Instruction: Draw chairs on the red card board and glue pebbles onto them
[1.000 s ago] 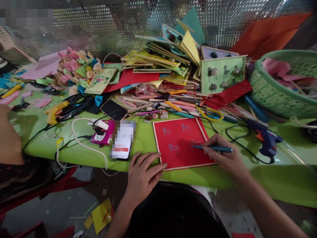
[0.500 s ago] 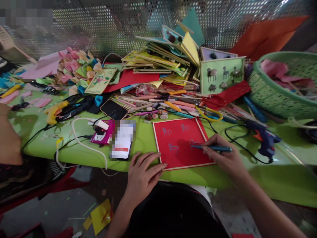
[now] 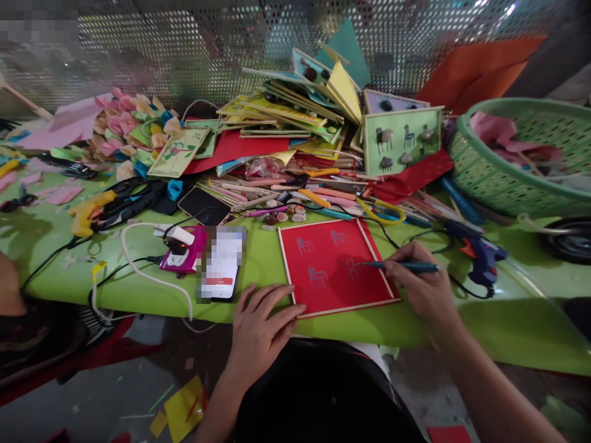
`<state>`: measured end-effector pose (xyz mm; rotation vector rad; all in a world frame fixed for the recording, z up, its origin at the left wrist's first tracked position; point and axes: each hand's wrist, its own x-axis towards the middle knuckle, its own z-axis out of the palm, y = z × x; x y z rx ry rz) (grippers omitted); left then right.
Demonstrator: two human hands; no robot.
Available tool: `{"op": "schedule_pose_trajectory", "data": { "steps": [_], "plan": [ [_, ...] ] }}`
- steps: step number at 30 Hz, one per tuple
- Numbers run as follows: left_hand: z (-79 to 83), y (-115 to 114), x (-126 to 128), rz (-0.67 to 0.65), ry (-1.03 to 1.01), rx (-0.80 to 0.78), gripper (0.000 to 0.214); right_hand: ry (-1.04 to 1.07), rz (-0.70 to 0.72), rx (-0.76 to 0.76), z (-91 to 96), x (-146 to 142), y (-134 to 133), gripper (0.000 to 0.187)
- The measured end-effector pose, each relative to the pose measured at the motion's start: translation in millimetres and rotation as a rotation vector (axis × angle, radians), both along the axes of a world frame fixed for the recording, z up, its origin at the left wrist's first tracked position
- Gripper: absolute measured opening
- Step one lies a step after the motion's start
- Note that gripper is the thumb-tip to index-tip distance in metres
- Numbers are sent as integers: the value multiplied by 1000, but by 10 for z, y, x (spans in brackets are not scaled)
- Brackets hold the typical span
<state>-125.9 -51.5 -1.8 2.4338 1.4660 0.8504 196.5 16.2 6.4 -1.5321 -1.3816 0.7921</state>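
Observation:
A red card with pale stick edging lies at the front of the green table, bearing dark drawings of chairs. My right hand grips a teal pen, its tip at the lower right drawing. My left hand rests with fingers spread, fingertips on the card's lower left edge. Left of the card lies a lit phone, partly blurred out. Behind the card sit several small pebbles.
A magenta power block with cables stands left of the phone. A yellow glue gun is farther left, a blue one to the right. Framed cards pile up behind pencils, beside a green basket. Another person's arm shows at left.
The view has shifted slightly, so most things sit a little farther left. The pen tip has moved slightly to the right on the card, and the lower right chair has more lines.

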Motion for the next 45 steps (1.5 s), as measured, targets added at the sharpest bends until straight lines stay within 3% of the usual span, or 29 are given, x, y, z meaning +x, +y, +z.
{"op": "schedule_pose_trajectory", "data": {
  "steps": [17,45],
  "plan": [
    [-2,-4,-6,1,13,-16,26,-72,32,9,24,-19,16,19],
    [24,1,2,10,33,-5,28,-11,80,-25,72,-50,-1,18]
  ]
}}
